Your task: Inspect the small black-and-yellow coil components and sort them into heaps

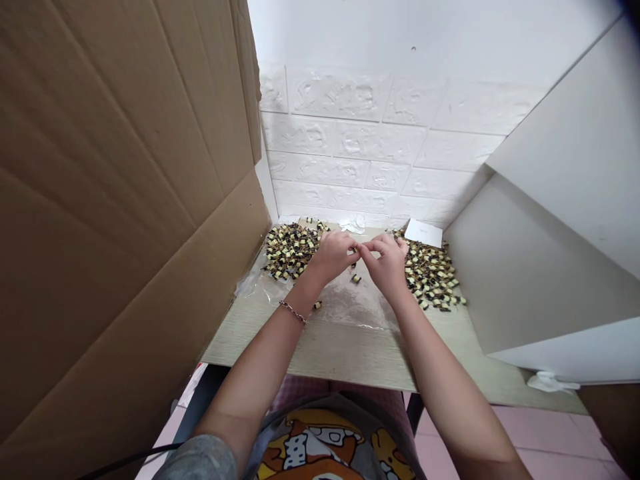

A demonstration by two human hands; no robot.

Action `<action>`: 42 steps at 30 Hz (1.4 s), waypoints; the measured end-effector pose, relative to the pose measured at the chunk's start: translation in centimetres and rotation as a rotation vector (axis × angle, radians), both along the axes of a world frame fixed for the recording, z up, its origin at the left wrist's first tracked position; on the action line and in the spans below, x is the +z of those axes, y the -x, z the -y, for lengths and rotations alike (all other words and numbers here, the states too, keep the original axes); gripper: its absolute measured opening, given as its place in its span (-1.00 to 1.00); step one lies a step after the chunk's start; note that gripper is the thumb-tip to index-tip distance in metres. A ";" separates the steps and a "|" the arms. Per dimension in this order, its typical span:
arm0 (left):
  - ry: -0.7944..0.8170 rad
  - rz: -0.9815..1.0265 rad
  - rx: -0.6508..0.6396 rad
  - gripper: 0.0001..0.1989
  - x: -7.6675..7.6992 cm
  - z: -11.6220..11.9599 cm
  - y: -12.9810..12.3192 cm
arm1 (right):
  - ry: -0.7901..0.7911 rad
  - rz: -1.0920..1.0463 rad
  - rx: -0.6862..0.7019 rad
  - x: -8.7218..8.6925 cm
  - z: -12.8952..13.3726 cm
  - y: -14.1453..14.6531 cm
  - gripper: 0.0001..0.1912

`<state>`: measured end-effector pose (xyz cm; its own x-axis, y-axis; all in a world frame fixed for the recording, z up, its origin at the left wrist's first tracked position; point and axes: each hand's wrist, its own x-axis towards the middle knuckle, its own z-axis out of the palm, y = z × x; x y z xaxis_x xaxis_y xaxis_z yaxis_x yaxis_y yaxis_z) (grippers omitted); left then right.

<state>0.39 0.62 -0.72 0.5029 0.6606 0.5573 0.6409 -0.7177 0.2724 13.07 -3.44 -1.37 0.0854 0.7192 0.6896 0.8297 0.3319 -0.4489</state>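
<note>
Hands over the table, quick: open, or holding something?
Left hand: closed, fingertips at a small dark part; whether it holds it cannot be told.
Right hand: closed, fingertips at that part; hold also unclear.

One left hand [333,257], one right hand [387,267], two heaps of black-and-yellow electronic components [290,250] [430,277], too many to count, two loose components [355,278] [317,305], one white card [423,233], one chain bracelet [293,311].

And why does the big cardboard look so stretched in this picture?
In the head view, the wide lens makes the cardboard sheet lean and loom huge, the brick wall tilts, and a dark blur marks the top right corner.
</note>
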 end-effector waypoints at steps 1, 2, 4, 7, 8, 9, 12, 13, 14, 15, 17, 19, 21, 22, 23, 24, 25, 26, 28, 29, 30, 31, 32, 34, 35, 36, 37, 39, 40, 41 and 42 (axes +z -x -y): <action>0.005 0.006 0.000 -0.85 0.0 0.0 0.0 | -0.001 0.005 0.012 0.0 0.0 0.0 -0.80; 0.004 0.010 0.000 -0.83 0.1 0.0 0.1 | -0.005 0.009 0.023 0.0 0.1 0.1 -0.82; -0.011 0.018 0.004 -0.79 0.1 0.0 0.1 | -0.017 0.023 0.042 0.1 0.2 0.2 -0.84; -0.058 0.051 0.018 -0.75 -0.1 0.1 -0.1 | -0.052 0.005 0.027 0.5 0.4 0.2 -0.84; -0.084 0.067 0.025 -0.75 -0.1 0.1 -0.1 | -0.065 -0.026 0.010 0.6 0.5 0.1 -0.84; -0.115 0.082 0.032 -0.75 -0.2 0.2 -0.2 | -0.077 -0.071 -0.007 0.8 0.5 0.0 -0.83; -0.219 0.123 0.041 -0.78 -0.3 0.4 -0.4 | -0.100 -0.262 -0.022 1.2 0.5 -0.5 -0.79; -0.248 0.137 0.039 -0.80 -0.3 0.5 -0.4 | -0.098 -0.337 -0.007 1.2 0.4 -0.7 -0.77; -0.270 0.151 0.039 -0.81 -0.3 0.6 -0.4 | -0.090 -0.418 0.014 1.2 0.3 -0.8 -0.76; -0.290 0.164 0.039 -0.82 -0.3 0.7 -0.4 | -0.071 -0.502 0.038 1.2 0.2 -1.0 -0.76; -0.322 0.187 0.041 -0.82 -0.2 0.9 -0.5 | -0.008 -0.676 0.096 1.0 0.0 -1.0 -0.76; -0.347 0.205 0.041 -0.81 -0.2 1.0 -0.5 | 0.053 -0.827 0.146 0.9 -0.2 -1.0 -0.77; -0.357 0.212 0.041 -0.80 -0.1 1.1 -0.5 | 0.082 -0.927 0.179 0.8 -0.4 -0.9 -0.77; -0.355 0.214 0.046 -0.80 -0.1 1.1 -0.5 | 0.092 -0.960 0.187 0.8 -0.5 -0.9 -0.77; -0.350 0.213 0.051 -0.80 -0.1 1.1 -0.5 | 0.103 -0.983 0.192 0.7 -0.6 -0.9 -0.77; -0.345 0.212 0.056 -0.79 -0.1 1.1 -0.6 | 0.117 -1.002 0.197 0.7 -0.7 -0.9 -0.77; -0.341 0.211 0.059 -0.79 -0.1 1.1 -0.6 | 0.132 -1.019 0.201 0.6 -0.8 -0.9 -0.77; -0.341 0.212 0.059 -0.79 -0.1 1.1 -0.5 | 0.147 -1.034 0.206 0.6 -0.8 -0.9 -0.78; -0.350 0.217 0.056 -0.79 -0.1 1.1 -0.5 | 0.160 -1.053 0.224 0.6 -0.8 -0.9 -0.78; -0.355 0.218 0.054 -0.79 -0.1 1.0 -0.5 | 0.161 -1.054 0.233 0.6 -0.8 -0.8 -0.78; -0.358 0.219 0.053 -0.79 -0.1 1.0 -0.5 | 0.162 -1.047 0.241 0.6 -0.8 -0.8 -0.78; -0.359 0.218 0.053 -0.79 -0.2 1.0 -0.5 | 0.164 -1.033 0.246 0.7 -0.7 -0.7 -0.77; -0.357 0.216 0.055 -0.79 -0.2 1.0 -0.5 | 0.164 -1.011 0.248 0.7 -0.6 -0.7 -0.76; -0.355 0.213 0.057 -0.79 -0.2 1.0 -0.6 | 0.168 -0.948 0.246 0.9 -0.4 -0.7 -0.72; -0.358 0.213 0.060 -0.80 -0.2 1.0 -0.6 | 0.168 -0.914 0.241 0.9 -0.3 -0.7 -0.70; -0.361 0.215 0.062 -0.80 -0.2 1.0 -0.6 | 0.166 -0.879 0.233 1.0 -0.3 -0.7 -0.68; -0.365 0.218 0.063 -0.80 -0.2 0.9 -0.6 | 0.159 -0.842 0.220 1.0 -0.2 -0.7 -0.67; -0.371 0.224 0.064 -0.80 -0.2 0.9 -0.6 | 0.118 -0.747 0.178 1.1 -0.1 -0.8 -0.70; -0.373 0.228 0.063 -0.81 -0.2 0.9 -0.6 | 0.085 -0.688 0.152 1.1 0.0 -0.8 -0.72; -0.374 0.231 0.060 -0.81 -0.2 0.9 -0.5 | 0.047 -0.624 0.128 1.2 0.1 -0.8 -0.73; -0.371 0.232 0.057 -0.81 -0.2 0.9 -0.5 | 0.010 -0.561 0.110 1.2 0.1 -0.9 -0.75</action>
<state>0.93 -0.27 -0.96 0.3045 0.4181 0.8558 0.6347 -0.7590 0.1449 13.92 -3.57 -0.18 0.3608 0.7508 0.5533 0.4239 0.3964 -0.8144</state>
